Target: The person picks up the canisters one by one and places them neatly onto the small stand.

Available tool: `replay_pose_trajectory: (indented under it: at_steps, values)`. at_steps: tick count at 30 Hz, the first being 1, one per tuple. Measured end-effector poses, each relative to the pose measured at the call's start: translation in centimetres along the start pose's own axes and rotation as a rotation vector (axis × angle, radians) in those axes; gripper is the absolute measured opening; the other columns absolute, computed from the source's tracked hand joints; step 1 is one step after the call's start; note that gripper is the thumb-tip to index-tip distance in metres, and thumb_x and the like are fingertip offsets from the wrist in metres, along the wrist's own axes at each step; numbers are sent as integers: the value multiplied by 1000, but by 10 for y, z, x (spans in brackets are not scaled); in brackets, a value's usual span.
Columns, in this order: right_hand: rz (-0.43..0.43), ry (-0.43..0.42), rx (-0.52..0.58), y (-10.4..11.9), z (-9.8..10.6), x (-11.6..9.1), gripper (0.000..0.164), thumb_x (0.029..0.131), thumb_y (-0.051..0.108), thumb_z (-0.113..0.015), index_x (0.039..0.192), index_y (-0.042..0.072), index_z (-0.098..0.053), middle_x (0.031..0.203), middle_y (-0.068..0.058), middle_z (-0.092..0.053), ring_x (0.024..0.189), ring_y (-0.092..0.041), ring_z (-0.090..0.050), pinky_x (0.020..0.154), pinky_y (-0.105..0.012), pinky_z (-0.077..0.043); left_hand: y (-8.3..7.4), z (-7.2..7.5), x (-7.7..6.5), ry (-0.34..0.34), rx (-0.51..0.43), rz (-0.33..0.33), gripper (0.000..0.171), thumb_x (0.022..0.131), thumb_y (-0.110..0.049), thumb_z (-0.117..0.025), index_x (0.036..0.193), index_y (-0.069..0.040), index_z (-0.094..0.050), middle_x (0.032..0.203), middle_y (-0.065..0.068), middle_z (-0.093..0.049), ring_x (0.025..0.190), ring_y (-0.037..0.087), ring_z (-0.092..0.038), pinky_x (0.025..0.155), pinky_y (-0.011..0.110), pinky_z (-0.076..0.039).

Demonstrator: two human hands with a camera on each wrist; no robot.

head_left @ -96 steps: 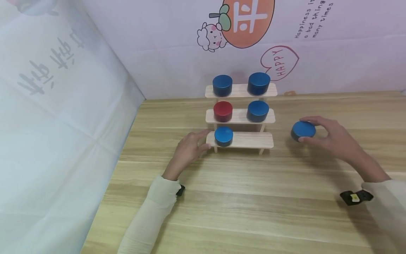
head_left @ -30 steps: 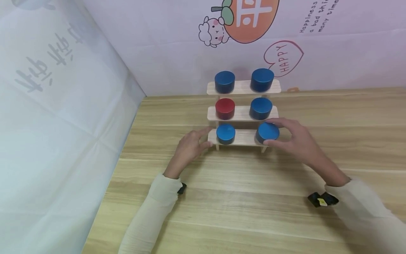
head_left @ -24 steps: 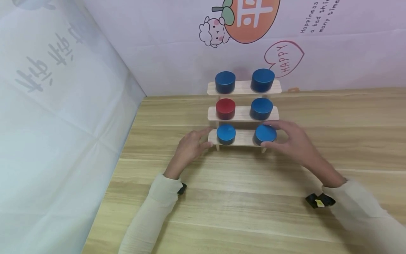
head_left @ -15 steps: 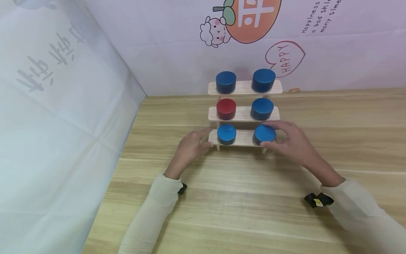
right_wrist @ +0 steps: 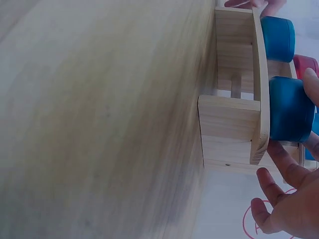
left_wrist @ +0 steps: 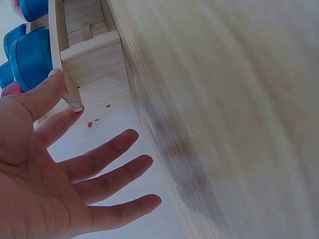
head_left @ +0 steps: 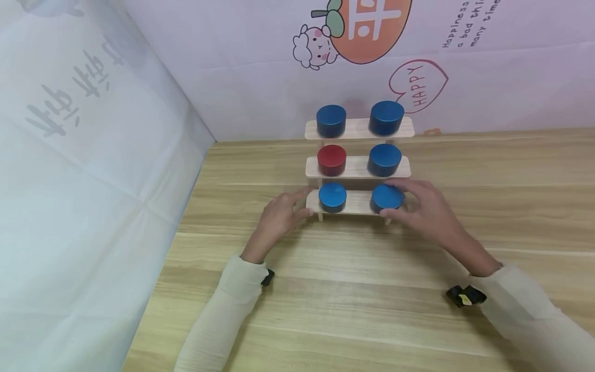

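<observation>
A three-tier wooden rack [head_left: 358, 202] carries round, flat-topped tins, two on each tier. My left hand [head_left: 280, 216] holds the left end of its lowest shelf between thumb and index finger; the other three fingers are spread apart in the left wrist view. At the right end of that shelf sits a blue tin [head_left: 388, 197], with my right hand [head_left: 429, 211] around it, thumb in front and index finger behind. Another blue tin [head_left: 332, 197] stands at the shelf's left. The middle tier bears a red tin [head_left: 332, 159] and a blue tin [head_left: 384, 159].
On the top tier stand two more blue tins, one left [head_left: 331, 120] and one right [head_left: 387, 118]. A printed white cloth [head_left: 260, 77] hangs right behind the rack, and a plain white sheet [head_left: 88, 206] borders the wooden table [head_left: 344, 299] on the left.
My right hand has brought the blue tin from the table's right side leftward onto the lowest shelf, then shifted it slightly further left. The left hand has stayed at the rack's left end.
</observation>
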State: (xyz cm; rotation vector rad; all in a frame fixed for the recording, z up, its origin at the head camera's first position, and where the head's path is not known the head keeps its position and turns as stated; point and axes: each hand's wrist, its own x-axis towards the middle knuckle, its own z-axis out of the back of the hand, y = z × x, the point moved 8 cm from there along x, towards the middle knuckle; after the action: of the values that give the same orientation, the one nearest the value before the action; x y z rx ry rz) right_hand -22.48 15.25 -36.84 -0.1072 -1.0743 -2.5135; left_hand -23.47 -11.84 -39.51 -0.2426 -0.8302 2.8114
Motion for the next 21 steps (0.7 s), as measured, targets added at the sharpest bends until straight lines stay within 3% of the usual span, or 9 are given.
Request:
replay_pose_trajectory:
  at_steps: [6,9,15,21]
  values:
    - [-10,-16,12,-1,-3,0,65,82,30,-86,137,7,-60,138,-18,-58,128,-44,-48,101,-66,-35,1,2,-2,-10,30,7,58,93,-26,-74,147,-26,-53,140,5,-58,125,26,-55,81,41,-50]
    - [-31,-13,13,-2,-4,0,66,82,31,-85,138,7,-59,139,-18,-57,129,-45,-47,101,-66,-35,1,2,-1,-13,49,5,57,93,-28,-74,147,-26,-54,138,6,-60,122,26,-57,77,39,-49]
    - [-77,-10,24,-3,-4,-1,70,80,32,-87,139,8,-57,140,-17,-56,132,-43,-45,103,-65,-35,1,1,0,0,60,-8,59,93,-29,-74,148,-27,-52,112,10,-70,91,25,-59,62,37,-45]
    - [-83,-26,53,-3,1,-7,68,83,31,-85,141,12,-55,137,-14,-58,127,-38,-50,104,-65,-33,2,3,-3,15,63,3,66,96,-35,-70,154,-27,-42,133,12,-60,120,29,-54,90,50,-49]
